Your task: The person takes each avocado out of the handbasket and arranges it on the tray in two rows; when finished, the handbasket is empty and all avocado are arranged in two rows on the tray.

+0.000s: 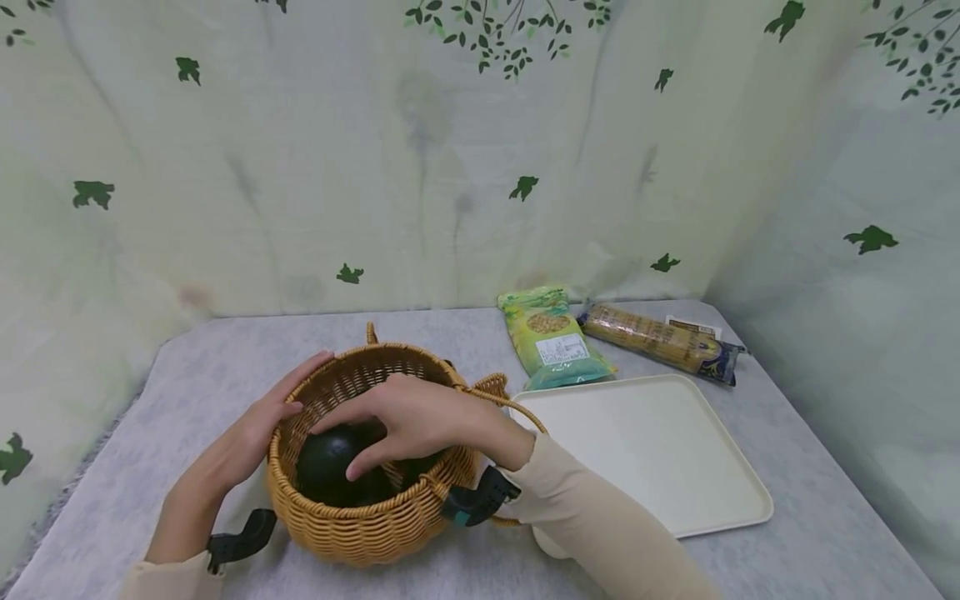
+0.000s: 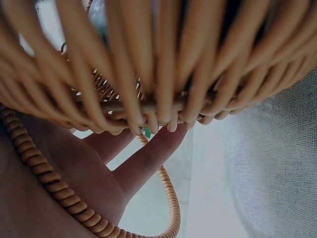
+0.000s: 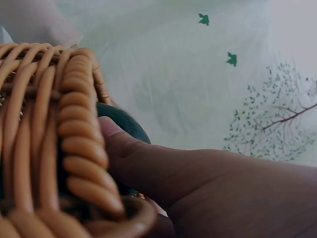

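A round tan wicker basket (image 1: 360,533) stands at the front, its coiled handle hanging to the right. Inside lies a glossy, dark green melon-like thing (image 1: 330,462), also seen past the rim in the right wrist view. My right hand (image 1: 427,412) reaches over the right rim, thumb and fingers spread round that dark thing; its fingertips are partly hidden. Another dark patch shows under the palm, too covered to name. My left hand (image 1: 258,425) rests against the basket's left side, thumb at the rim. In the left wrist view its fingers (image 2: 148,166) stretch along the outer weave.
To the right lies a white rectangular tray (image 1: 645,450). Behind it are a green-yellow food bag (image 1: 551,337) and a long pack of what looks like pasta (image 1: 660,337). A white rounded thing (image 1: 551,546) shows partly below the right forearm. Leaf-printed curtains enclose the table.
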